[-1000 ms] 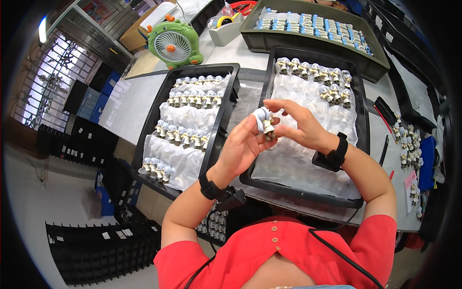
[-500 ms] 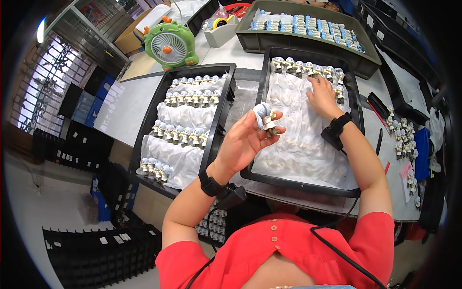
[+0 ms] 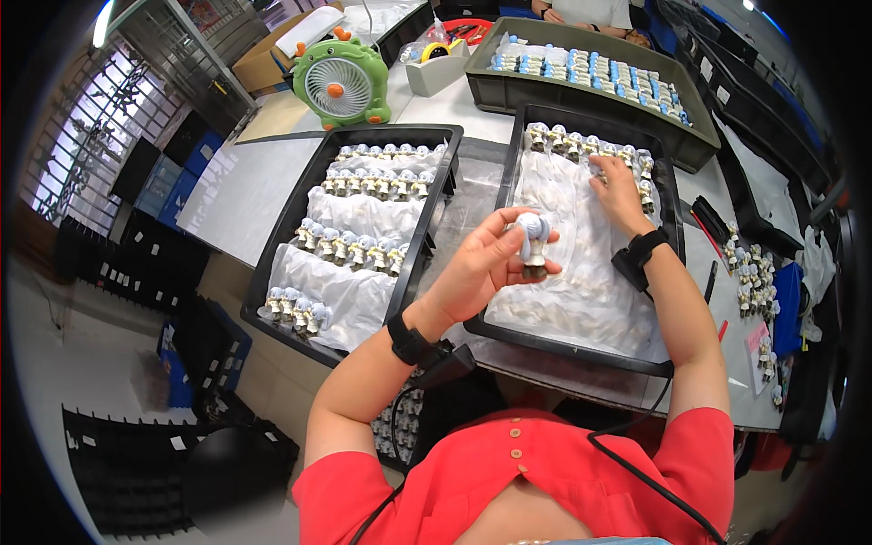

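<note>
My left hand [image 3: 481, 272] pinches a small figurine [image 3: 534, 243] with pale blue hair, a white outfit and dark feet. It is held upright above the lower left part of the right black tray [image 3: 501, 182]. My right hand [image 3: 621, 198] is over the same tray's far right part, its fingers bent and apart, with no figurine visible in it. Its fingertips are close to a row of similar figurines [image 3: 574, 143] along the far edge; whether they touch one is hard to see. Crinkled white sheeting [image 3: 581, 300] covers most of this tray, with faint shapes beneath.
Left of it, another black tray [image 3: 256, 304] carries rows of figurines between white sheets. Behind stand a green fan [image 3: 341, 86], a grey tape dispenser [image 3: 434, 77] and an olive bin [image 3: 495, 91] of blue-and-white pieces. Loose figurines [image 3: 754, 282] lie at right. A person [image 3: 595, 13] is beyond.
The figurine in my left hand has been turned, so its hair now hangs on the other side. My right hand stays near the far row. The whole view has shifted slightly.
</note>
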`<action>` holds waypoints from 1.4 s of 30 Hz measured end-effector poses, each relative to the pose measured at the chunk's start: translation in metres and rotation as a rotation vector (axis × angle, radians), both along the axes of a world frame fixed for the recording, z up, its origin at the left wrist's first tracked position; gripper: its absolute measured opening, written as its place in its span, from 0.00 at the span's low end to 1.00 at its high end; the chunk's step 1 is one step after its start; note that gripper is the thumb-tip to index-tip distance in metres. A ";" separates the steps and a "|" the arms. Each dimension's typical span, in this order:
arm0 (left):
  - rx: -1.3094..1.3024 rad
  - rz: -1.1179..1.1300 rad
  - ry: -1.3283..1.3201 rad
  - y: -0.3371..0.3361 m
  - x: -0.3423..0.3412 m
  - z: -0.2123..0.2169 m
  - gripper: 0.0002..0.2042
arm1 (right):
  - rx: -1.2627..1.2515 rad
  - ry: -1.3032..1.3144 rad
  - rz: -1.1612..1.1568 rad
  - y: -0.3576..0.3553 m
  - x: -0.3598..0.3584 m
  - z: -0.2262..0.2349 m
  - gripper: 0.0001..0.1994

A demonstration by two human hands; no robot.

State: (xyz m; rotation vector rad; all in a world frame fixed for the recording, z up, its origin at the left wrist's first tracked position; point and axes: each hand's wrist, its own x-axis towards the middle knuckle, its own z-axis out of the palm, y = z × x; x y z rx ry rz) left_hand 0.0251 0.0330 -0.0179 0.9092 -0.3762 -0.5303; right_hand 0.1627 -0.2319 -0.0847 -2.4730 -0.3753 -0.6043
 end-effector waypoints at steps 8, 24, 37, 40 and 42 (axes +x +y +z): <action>0.269 -0.021 -0.007 -0.002 -0.005 0.003 0.24 | 0.488 0.083 0.443 0.051 -0.047 0.051 0.18; -0.018 0.218 -0.008 0.008 0.007 0.007 0.22 | 0.384 0.009 0.750 0.064 -0.082 0.076 0.28; 0.086 0.378 -0.200 0.008 0.006 0.008 0.23 | 0.306 0.115 0.872 0.062 -0.091 0.090 0.29; 0.094 0.425 -0.205 0.007 0.006 0.011 0.23 | 0.203 0.189 0.975 0.064 -0.091 0.080 0.27; 0.132 0.443 -0.203 0.006 0.008 0.010 0.23 | 0.178 0.211 1.008 0.065 -0.095 0.082 0.24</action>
